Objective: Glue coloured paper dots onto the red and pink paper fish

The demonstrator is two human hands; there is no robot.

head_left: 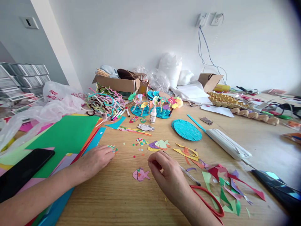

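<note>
A pink paper fish (140,174) with coloured bits on its body lies on the wooden table between my hands. My left hand (98,160) rests low on the table, fingers loosely bent, beside a small heap of paper confetti (113,148). To the right of the fish, my right hand (166,171) is curled with thumb and forefinger together; whatever they may hold is hidden. Just beyond it lie overlapping purple, yellow and pale green paper fish (162,144). Another confetti pile (141,142) sits left of those. A pen (190,175) and red-handled scissors (219,209) are partly behind my right hand and forearm.
Coloured paper sheets (63,131) and a black phone (30,169) lie left. A white glue bottle (152,115) stands before finished fish decorations (141,110). Blue ovals (187,130), a power strip (228,144) and paper scraps (221,185) lie right. Pipe cleaners (105,102) are heaped behind.
</note>
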